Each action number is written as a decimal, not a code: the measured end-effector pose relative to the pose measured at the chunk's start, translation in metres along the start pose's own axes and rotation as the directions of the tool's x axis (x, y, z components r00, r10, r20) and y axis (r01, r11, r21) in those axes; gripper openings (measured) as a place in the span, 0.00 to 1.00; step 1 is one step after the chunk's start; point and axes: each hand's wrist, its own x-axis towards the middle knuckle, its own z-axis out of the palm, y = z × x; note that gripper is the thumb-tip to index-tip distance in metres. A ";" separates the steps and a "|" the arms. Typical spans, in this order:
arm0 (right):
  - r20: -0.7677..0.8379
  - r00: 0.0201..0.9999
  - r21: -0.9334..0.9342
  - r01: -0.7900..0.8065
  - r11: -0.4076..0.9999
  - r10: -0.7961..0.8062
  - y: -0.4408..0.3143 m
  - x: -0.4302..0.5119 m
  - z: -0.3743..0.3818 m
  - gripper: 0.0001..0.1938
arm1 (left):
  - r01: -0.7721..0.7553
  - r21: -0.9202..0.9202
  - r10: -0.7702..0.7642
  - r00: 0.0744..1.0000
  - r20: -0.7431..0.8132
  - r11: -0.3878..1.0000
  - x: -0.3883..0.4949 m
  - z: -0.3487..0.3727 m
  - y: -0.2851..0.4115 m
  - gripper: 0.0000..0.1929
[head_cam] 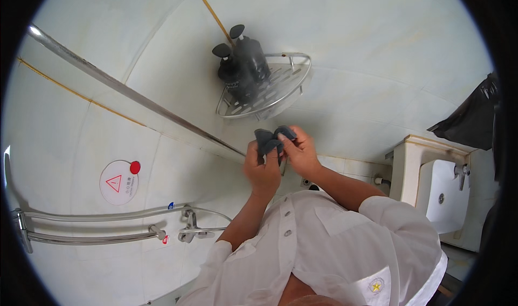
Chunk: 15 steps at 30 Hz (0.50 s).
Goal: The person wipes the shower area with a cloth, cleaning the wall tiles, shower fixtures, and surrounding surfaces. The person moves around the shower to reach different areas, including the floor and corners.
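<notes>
My left hand point(262, 170) and my right hand point(301, 152) are raised close together in front of my chest. Between them they hold a dark grey, folded piece of soft material, perhaps a cloth point(265, 139); each hand pinches a part of it between thumb and fingers. Just beyond the hands, a metal corner shelf point(283, 97) is fixed to the tiled wall. Two black pump bottles, one at the front point(236, 79) and one behind point(253, 55), stand on its left part.
A metal rail point(133, 95) runs diagonally at the left. Below it are a round warning sign point(119, 182), a shower mixer tap point(192, 229) and a shower bar point(93, 239). On the right are a white washbasin point(439, 213) and a black plastic bag point(469, 120).
</notes>
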 end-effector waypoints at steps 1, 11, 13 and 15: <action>-0.016 0.998 -0.012 0.055 0.998 -0.056 -0.012 0.002 -0.005 0.07 | 0.009 -0.079 -0.009 1.000 0.004 0.997 0.005 0.009 0.008 0.06; -0.224 0.825 -0.165 0.493 0.854 -0.519 -0.146 0.049 -0.045 0.11 | -0.077 -0.607 0.009 0.993 -0.114 0.791 0.083 0.126 0.069 0.18; -0.222 0.778 -0.199 0.554 0.808 -0.588 -0.157 0.064 -0.048 0.12 | -0.095 -0.644 0.020 0.992 -0.122 0.759 0.094 0.151 0.072 0.20; -0.249 0.767 -0.246 0.541 0.804 -0.592 -0.163 0.082 -0.054 0.11 | -0.045 -0.539 0.038 0.999 -0.025 0.841 0.107 0.170 0.066 0.30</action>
